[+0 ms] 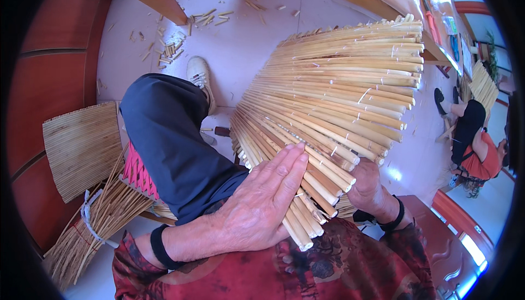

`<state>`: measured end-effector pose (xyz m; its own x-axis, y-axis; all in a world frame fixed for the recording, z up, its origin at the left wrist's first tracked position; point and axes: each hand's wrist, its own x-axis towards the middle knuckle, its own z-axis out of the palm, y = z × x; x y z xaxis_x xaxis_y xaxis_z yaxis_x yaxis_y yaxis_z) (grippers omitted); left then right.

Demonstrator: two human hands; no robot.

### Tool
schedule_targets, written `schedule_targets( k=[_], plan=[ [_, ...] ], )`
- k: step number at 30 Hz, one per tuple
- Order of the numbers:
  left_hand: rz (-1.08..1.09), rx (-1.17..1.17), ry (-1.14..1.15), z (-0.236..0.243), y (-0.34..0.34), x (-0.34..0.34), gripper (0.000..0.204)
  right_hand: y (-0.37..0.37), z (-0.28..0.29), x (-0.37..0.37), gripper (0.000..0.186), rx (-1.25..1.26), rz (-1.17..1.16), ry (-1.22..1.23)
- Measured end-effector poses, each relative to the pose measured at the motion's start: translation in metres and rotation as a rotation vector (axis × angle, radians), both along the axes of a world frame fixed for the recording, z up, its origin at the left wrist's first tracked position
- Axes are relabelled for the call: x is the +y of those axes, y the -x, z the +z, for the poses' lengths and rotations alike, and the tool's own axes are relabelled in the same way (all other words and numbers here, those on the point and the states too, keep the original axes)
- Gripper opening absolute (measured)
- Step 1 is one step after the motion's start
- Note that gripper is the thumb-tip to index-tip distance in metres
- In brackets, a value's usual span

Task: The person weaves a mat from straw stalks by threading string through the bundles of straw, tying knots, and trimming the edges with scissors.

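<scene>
My left hand flat and open on the reed mat across my lap, right hand gripping its edge underneath, a tied reed bundle on the floor at left.

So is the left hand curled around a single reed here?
No, the left hand lies flat, fingers straight, on top of the reed mat.

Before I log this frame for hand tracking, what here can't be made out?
All in the head view:
- Right hand: its fingers go under the reed mat, so its grip is hidden.
- Left hand: lies flat on the mat; the palm side is unseen.
- Mat's near end: covered by the left hand.
- Reed bundle: its lower end runs into the dark lens rim.
- Seated person at the right edge: small and bent by the lens; hands unclear.
</scene>
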<state>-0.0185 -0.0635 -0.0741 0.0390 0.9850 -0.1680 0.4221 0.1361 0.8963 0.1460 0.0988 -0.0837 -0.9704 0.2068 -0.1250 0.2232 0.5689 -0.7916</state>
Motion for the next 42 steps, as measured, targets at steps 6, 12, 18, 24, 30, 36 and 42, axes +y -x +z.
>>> schedule_targets(
  k=[6,12,18,24,30,36,42],
  plan=[
    [-0.062,-0.082,0.034,0.000,-0.001,-0.001,0.084,-0.018,0.004,-0.003,0.041,-0.088,0.147,-0.207],
    [-0.090,-0.081,0.068,-0.002,-0.003,-0.003,0.086,-0.020,0.002,-0.006,0.045,-0.216,0.148,-0.050],
    [-0.105,-0.039,0.054,-0.001,-0.002,-0.002,0.093,-0.021,-0.003,-0.006,0.047,-0.075,0.097,-0.017],
    [-0.071,-0.040,0.033,-0.002,-0.005,-0.001,0.092,-0.024,-0.016,-0.001,0.041,-0.092,0.171,-0.105],
    [-0.064,-0.051,0.049,0.000,-0.006,0.001,0.086,-0.022,-0.016,-0.001,0.041,-0.247,0.032,0.219],
    [-0.041,0.009,0.020,-0.002,-0.004,0.004,0.087,-0.010,-0.007,0.001,0.032,0.016,-0.089,0.063],
    [-0.037,0.037,-0.029,-0.002,-0.009,0.002,0.085,-0.020,-0.003,-0.006,0.029,-0.170,-0.251,0.451]
  ],
)
